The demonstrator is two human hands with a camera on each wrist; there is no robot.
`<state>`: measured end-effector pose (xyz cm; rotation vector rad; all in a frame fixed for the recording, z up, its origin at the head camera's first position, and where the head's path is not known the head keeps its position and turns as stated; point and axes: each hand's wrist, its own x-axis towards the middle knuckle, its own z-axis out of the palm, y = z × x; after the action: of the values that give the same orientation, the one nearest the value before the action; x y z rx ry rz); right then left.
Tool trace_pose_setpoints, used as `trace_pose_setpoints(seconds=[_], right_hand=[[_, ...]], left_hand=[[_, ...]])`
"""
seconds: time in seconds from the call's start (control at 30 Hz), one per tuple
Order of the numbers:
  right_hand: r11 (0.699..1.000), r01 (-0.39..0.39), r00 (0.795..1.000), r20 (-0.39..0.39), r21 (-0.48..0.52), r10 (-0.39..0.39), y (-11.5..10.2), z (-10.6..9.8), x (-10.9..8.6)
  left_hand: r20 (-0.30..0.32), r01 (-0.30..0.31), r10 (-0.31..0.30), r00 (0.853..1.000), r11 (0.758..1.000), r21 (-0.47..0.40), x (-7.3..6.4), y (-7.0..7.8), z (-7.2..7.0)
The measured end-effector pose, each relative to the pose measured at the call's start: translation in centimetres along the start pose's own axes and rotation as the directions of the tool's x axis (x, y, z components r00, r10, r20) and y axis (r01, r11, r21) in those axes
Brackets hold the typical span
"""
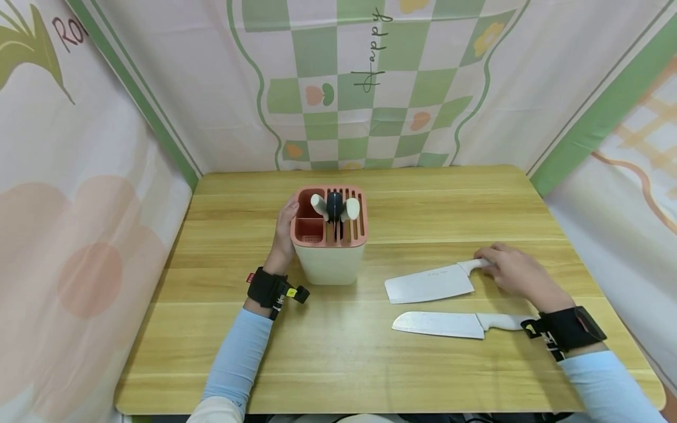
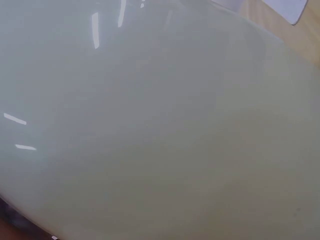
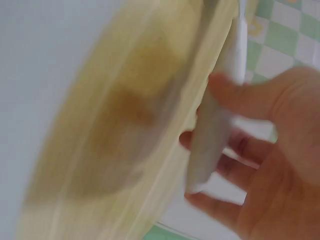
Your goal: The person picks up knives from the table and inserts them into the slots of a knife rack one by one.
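A cream knife holder (image 1: 330, 264) with a salmon slotted top stands upright on the table. My left hand (image 1: 285, 229) holds its left side, fingers around the far left corner; the thumb is hidden. Its smooth wall (image 2: 160, 120) fills the left wrist view. My right hand (image 1: 510, 270) grips the white handle (image 1: 473, 265) of a cleaver (image 1: 431, 284), whose blade points left. In the right wrist view, thumb and fingers lie on either side of the handle (image 3: 212, 135). Nearer me, a second white-handled knife (image 1: 441, 324) lies beneath the right wrist.
Two white-handled tools and a black-handled one (image 1: 334, 205) stand in the holder's top. At its left are two open compartments (image 1: 311, 202). The wooden table (image 1: 238, 352) ends at patterned cloth (image 1: 222, 88) behind and at the sides.
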<state>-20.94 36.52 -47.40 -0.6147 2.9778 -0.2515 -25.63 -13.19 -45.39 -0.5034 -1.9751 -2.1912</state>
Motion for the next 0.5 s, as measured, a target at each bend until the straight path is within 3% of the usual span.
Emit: trace_pose_setpoints(seconds=[0.13, 0.33, 0.5], right_hand=[[0.997, 0.023, 0.999, -0.041, 0.068, -0.02, 0.0, -0.7, -0.4], [0.98, 0.107, 0.98, -0.185, 0.169, -0.076, 0.0, -1.7, -0.6], [0.954, 0.023, 0.988, -0.152, 0.3, 0.024, 0.0, -3.0, -0.8]], left_hand=[[0.007, -0.022, 0.022, 1.0, 1.0, -0.015, 0.1, -0.1, -0.1], [0.013, -0.031, 0.031, 0.999, 0.999, -0.036, 0.2, 0.0, 0.0], [0.018, -0.022, 0.023, 1.0, 0.998, -0.058, 0.2, 0.0, 0.0]])
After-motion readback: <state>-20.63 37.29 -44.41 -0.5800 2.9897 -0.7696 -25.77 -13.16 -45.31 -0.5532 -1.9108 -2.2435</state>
